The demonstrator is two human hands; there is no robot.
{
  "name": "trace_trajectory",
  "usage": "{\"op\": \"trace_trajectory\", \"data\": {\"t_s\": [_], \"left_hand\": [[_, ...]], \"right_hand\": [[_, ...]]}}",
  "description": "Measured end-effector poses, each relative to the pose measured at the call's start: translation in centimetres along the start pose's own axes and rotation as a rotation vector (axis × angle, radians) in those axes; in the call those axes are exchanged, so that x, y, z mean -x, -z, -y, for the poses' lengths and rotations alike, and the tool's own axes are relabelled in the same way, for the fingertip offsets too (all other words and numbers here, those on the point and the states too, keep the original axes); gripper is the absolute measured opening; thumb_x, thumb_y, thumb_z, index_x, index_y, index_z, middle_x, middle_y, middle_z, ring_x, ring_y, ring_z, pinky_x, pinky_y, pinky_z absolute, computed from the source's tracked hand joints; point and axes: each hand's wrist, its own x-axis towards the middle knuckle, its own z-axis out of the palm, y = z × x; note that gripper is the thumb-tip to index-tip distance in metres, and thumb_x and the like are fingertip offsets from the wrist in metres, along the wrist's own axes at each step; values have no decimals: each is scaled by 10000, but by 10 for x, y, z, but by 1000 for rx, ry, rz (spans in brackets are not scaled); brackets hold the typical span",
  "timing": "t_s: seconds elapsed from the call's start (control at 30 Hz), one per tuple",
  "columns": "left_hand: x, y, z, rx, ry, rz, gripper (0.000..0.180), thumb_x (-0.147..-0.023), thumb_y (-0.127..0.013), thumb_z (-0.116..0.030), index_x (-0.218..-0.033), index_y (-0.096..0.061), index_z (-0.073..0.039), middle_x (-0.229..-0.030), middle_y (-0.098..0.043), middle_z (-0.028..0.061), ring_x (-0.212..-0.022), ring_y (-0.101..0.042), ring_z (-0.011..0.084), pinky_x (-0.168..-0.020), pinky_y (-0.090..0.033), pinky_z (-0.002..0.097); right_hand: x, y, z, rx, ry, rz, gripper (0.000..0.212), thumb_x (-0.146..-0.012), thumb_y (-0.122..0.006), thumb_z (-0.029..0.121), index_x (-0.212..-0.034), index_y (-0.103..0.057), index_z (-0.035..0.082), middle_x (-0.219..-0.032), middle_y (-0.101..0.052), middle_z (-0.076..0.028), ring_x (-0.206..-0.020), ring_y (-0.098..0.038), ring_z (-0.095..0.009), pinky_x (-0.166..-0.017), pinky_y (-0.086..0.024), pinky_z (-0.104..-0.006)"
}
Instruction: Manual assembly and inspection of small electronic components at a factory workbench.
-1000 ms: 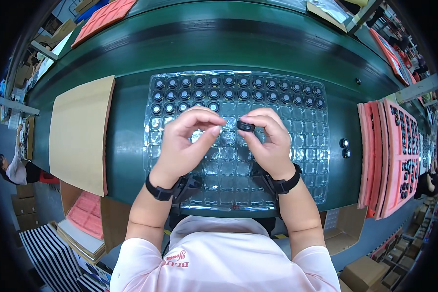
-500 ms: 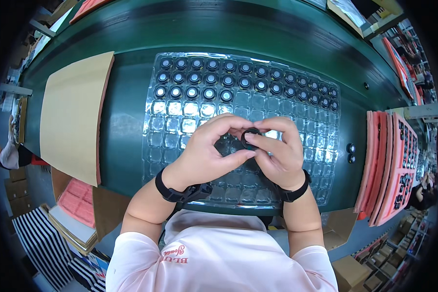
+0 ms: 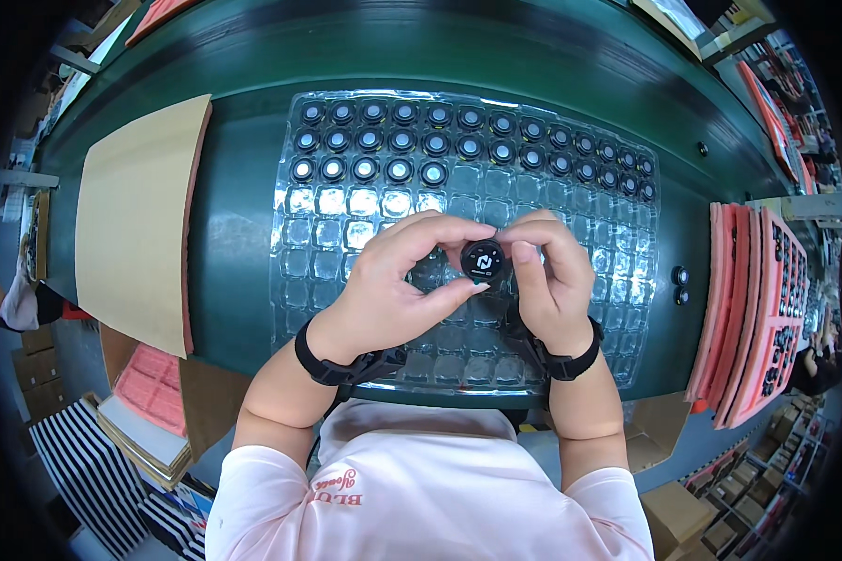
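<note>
In front of me, above the clear plastic tray [image 3: 326,266], a small round black disc-shaped part [image 3: 483,263] shows its face, which bears a white printed mark. My left hand [image 3: 393,285] pinches its rim between index finger above and thumb below. Close against the right side of the part is my right hand [image 3: 552,290], its fingers curled and the index fingertip at the upper rim; its thumb stands off the face. Similar round black parts [image 3: 403,141] with pale centres fill the far rows of the tray. My hands hide part of the tray's middle.
A tan board on pink foam [image 3: 140,224] lies to the left. Two loose black parts [image 3: 681,285] rest right of the tray, and another [image 3: 704,149] lies farther back. Pink foam sheets [image 3: 734,313] holding black parts stand at the right edge of the green table [image 3: 239,238].
The part has turned so that its printed face shows. My right thumb has come away from the part and now points up beside it. My left hand keeps its pinch.
</note>
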Motion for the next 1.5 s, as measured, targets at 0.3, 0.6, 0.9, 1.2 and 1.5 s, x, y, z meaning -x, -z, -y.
{"op": "trace_trajectory", "data": {"t_s": [0.3,0.6,0.9,1.2,1.5], "left_hand": [[0,-9,8,-157,-95,5,451,-735,-804,10,-1168,-692,-51,-968,-694,86,-794,-667,206,-750,-537,331],[0,-10,7,-95,-29,9,429,-737,-811,-8,-1147,-696,-51,-920,-678,79,-791,-663,211,-741,-520,328],[0,-10,11,-103,-34,21,439,-739,-798,-3,-1161,-692,-54,-928,-686,76,-802,-671,206,-759,-528,332],[1,-10,8,-102,-31,6,459,-726,-809,8,-1165,-690,-57,-928,-683,74,-797,-666,203,-749,-523,334],[-2,-9,13,-108,-81,-85,427,-755,-767,47,-1163,-683,-43,-996,-671,89,-862,-661,214,-788,-535,340]], "right_hand": [[1,-1,5,160,-140,173,283,-894,-767,207,-771,-579,34,-642,-509,-70,-563,-495,-226,-536,-385,-345],[-2,-7,5,156,-103,46,274,-901,-744,157,-720,-579,33,-622,-527,-85,-558,-523,-266,-541,-405,-376],[-2,-3,9,203,-145,138,202,-930,-694,118,-779,-626,3,-655,-586,-104,-578,-569,-286,-547,-429,-389],[1,-2,9,58,-320,58,209,-1008,-608,108,-846,-639,-19,-703,-618,-113,-610,-595,-222,-584,-460,-338],[0,-1,1,-103,-160,148,248,-824,-788,21,-1043,-672,21,-958,-695,-75,-808,-645,-163,-700,-505,-289]]}}
